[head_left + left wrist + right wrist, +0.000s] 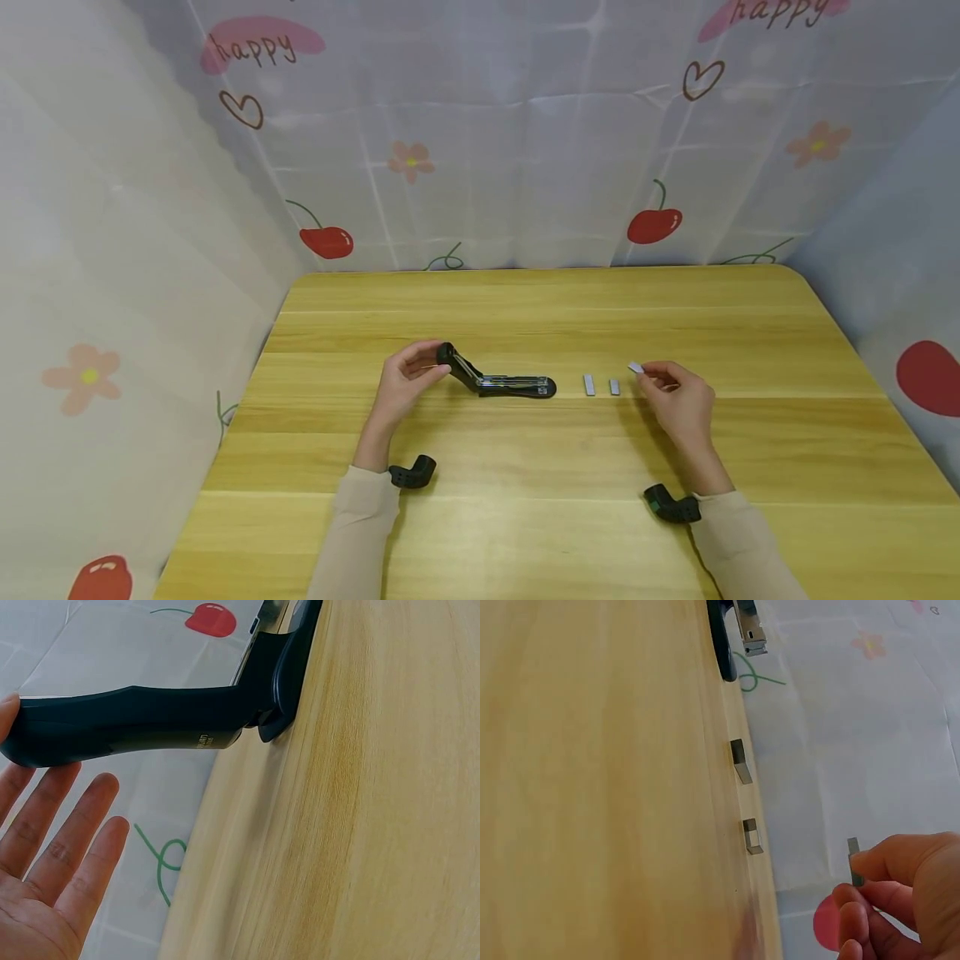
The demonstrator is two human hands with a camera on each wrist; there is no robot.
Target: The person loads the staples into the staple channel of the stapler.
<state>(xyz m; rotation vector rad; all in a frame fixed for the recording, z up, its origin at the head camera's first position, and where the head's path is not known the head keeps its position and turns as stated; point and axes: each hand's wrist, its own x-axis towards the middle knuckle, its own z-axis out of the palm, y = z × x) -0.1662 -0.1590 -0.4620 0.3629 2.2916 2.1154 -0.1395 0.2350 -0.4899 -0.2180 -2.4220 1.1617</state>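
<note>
A black stapler (517, 386) lies on the table with its top arm swung up and back, baring the metal staple channel. My left hand (405, 379) grips the end of that raised arm between thumb and fingers. In the left wrist view the stapler's dark arm (127, 724) runs across, while the other fingers (67, 855) spread loosely below it. Off to the right, my right hand (681, 404) pinches a short strip of staples (854, 862) between thumb and fingertip, raised above the table. Two more staple strips, a longer one (589, 384) and a shorter one (614, 387), lie between stapler and right hand.
The wooden table (525, 533) has rounded far corners. Behind it hangs a printed curtain (510, 167) with cherries, flowers and hearts, and more cloth stands at both sides. Black wrist cameras (414, 472) are strapped at both sleeves.
</note>
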